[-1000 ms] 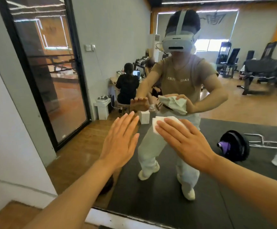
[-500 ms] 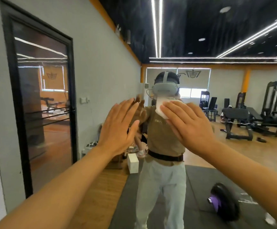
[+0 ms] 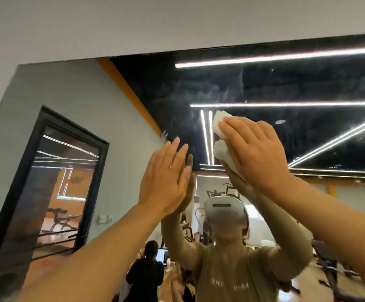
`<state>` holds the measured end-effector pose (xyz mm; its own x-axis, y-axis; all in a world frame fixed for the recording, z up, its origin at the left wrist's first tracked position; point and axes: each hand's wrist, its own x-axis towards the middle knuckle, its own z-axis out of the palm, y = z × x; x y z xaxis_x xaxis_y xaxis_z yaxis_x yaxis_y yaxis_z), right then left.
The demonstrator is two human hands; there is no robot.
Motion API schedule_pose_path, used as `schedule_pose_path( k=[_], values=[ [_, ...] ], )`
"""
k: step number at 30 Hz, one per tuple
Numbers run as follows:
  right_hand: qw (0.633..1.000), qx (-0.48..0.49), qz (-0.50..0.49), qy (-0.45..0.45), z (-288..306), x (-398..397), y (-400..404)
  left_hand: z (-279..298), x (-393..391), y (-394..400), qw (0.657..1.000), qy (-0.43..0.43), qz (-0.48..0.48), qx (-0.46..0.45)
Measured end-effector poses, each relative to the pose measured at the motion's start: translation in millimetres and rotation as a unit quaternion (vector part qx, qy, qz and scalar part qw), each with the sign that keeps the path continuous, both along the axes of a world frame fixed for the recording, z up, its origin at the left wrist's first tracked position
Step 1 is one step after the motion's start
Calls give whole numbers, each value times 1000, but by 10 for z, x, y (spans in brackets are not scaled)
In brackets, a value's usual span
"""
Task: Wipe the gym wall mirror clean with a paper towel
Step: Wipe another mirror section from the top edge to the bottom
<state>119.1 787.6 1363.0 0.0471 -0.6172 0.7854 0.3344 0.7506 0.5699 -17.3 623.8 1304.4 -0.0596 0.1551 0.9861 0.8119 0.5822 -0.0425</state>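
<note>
Mirror [image 3: 286, 88] fills the wall ahead; I'm mid-wipe high up, right hand [image 3: 257, 153] flat, pressing the paper towel [image 3: 218, 125] on the glass, left hand [image 3: 166, 182] spread, empty. Next: sweep across the smears above.

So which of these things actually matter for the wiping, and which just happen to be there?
Part of the job:
mirror
paper towel
right hand pressing the towel
left hand flat at the glass

Just there:
white wall above
reflected door
reflected seated person
</note>
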Motion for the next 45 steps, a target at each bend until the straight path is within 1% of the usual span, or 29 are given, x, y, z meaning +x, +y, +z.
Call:
schedule_pose_path(
  k=[6,9,11,13,17,20,23,25,28,32,34,37,39,40,43,45],
  values=[
    [996,-50,-24,73,1115,-400,-158,1014,-368,-41,996,48,-10,73],
    [991,-91,-20,93,1664,-614,-270,1549,-500,-42,994,40,-13,98],
    [984,-150,-20,89,1989,-732,-322,1859,-531,-27,995,26,-6,96],
    [975,-206,-30,78,2246,-861,-384,2083,-565,-17,996,23,0,84],
    [975,-218,-12,49,2548,-1111,-458,2188,-678,49,998,18,16,65],
    [975,-220,-36,0,2685,-1102,-485,2194,-717,53,997,31,20,68],
    [979,-183,-84,-40,2765,-1028,-395,2213,-706,48,997,34,26,66],
    [980,-170,-91,-44,2782,-932,-261,2213,-703,46,997,34,33,62],
    [971,-223,-86,-7,2717,-612,21,2220,-710,35,997,39,35,58],
    [944,-311,-78,73,2538,-68,626,2215,-711,45,997,35,43,60],
    [938,-325,-71,98,2497,41,783,2213,-693,49,996,34,49,60],
    [937,-328,-50,110,2525,-3,745,2217,-668,67,996,30,46,64],
    [942,-316,-43,106,2562,-144,584,2213,-663,77,996,29,46,70],
    [949,-299,-37,91,2576,-252,470,2207,-653,82,996,29,43,73],
    [979,-202,-5,14,2512,-669,44,2182,-543,142,996,24,18,88],
    [989,-147,-1,-32,2414,-866,-182,2152,-409,249,994,14,-10,104]
  ],
)
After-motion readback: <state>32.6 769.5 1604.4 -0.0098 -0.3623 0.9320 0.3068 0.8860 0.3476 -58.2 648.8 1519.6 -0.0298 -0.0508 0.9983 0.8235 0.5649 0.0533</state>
